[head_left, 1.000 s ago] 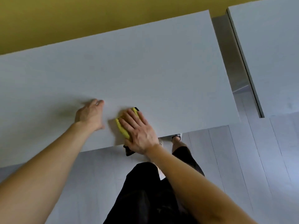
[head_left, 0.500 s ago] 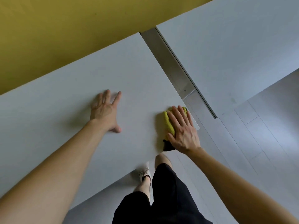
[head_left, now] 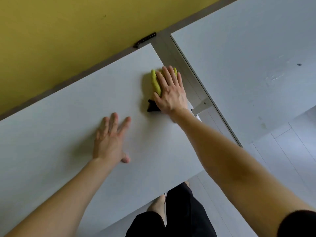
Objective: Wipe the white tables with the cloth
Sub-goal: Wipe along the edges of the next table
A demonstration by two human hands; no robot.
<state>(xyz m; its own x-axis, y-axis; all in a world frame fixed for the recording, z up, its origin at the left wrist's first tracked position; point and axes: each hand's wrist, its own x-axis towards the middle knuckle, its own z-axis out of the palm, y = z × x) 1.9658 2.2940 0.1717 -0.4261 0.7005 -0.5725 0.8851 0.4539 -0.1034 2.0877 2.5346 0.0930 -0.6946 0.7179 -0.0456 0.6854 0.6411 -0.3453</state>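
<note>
The cloth (head_left: 155, 81) lay near the counter (head_left: 65, 127)'s far right corner, under the right hand (head_left: 171, 94). A second counter (head_left: 239, 74) stood apart to its right

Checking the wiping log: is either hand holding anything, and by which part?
The right hand presses flat on top of the yellow cloth, fingers straight, not gripping. The left hand rests on the white table, holding nothing.

An olive-yellow wall (head_left: 68, 31) is being shown across the upper left. A black ribbed strip (head_left: 145, 39) is being seen low against that wall. A grey metal beam (head_left: 172, 53) is being shown running away from the wall, ending in a bracket (head_left: 203, 104) with a screw. Pale plank flooring (head_left: 282, 159) is being shown at lower right. Black trousers (head_left: 184, 214) and a foot (head_left: 159, 202) are being seen at the bottom edge.
</note>
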